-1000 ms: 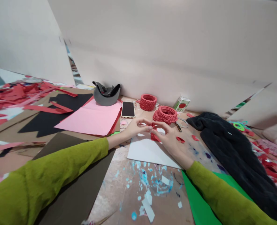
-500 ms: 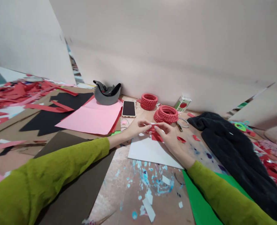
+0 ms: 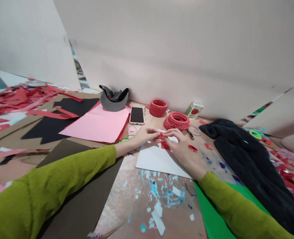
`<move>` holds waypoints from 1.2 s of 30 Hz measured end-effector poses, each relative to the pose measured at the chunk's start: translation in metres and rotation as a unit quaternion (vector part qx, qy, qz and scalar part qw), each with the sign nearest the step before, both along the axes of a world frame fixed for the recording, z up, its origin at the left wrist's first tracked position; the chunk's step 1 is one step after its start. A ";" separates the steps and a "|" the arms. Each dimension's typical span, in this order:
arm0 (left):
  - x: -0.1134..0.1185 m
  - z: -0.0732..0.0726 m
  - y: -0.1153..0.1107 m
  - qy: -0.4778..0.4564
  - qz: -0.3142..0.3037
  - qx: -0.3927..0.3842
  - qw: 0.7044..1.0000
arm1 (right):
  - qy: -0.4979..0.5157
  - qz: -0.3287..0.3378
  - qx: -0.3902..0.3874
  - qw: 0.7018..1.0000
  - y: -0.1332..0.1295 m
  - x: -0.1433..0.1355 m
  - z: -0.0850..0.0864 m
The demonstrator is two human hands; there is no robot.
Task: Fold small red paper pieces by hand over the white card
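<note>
Head view: we see both bare hands meeting over a white board (image 3: pixel 157 162) in the middle of the table. Left hand (image 3: pixel 149 135): thumb and fingertips pinched narrow on a small red paper piece (image 3: pixel 161 135). Right hand (image 3: pixel 179 142): same narrow pinch on the piece's other side, fingers arched. So we have the piece between the two hands, above the board's far part; its folds are too small for us to read. Just below it we see a red patch (image 3: pixel 165 144) against the board; we can't tell whether it joins the held piece.

Beyond the hands we log two textured red rings, one (image 3: pixel 158 108) near the wall, the other (image 3: pixel 177 121) nearer the right hand. Phone (image 3: pixel 137 116) lies left of the rings, grey cap (image 3: pixel 114 99) farther left, by a pink sheet (image 3: pixel 97 124). Right of the right hand: red scraps (image 3: pixel 192 148), then a dark fuzzy cloth (image 3: pixel 246 162). Green sheet (image 3: pixel 226 205) runs under the right sleeve (image 3: pixel 236 205).
</note>
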State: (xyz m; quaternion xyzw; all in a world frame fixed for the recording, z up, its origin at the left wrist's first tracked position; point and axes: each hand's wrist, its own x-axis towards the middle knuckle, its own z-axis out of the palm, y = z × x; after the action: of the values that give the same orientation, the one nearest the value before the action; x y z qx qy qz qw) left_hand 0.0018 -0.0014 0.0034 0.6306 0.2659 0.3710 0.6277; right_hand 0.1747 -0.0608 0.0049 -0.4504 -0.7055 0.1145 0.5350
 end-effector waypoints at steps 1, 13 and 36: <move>0.000 0.000 0.000 -0.002 -0.001 -0.005 1.000 | -0.009 0.000 0.005 1.000 -0.001 0.000 0.001; -0.003 0.000 -0.001 -0.029 -0.006 -0.040 0.999 | -0.044 -0.003 -0.002 0.999 -0.002 -0.002 0.000; -0.001 0.004 -0.006 -0.005 -0.004 -0.002 1.000 | -0.064 -0.014 -0.124 0.990 -0.002 -0.004 0.005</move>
State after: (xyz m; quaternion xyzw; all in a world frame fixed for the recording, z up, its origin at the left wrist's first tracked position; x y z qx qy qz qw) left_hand 0.0004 -0.0070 0.0076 0.6285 0.2609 0.3716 0.6316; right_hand 0.1710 -0.0630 0.0094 -0.5294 -0.7122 0.1647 0.4305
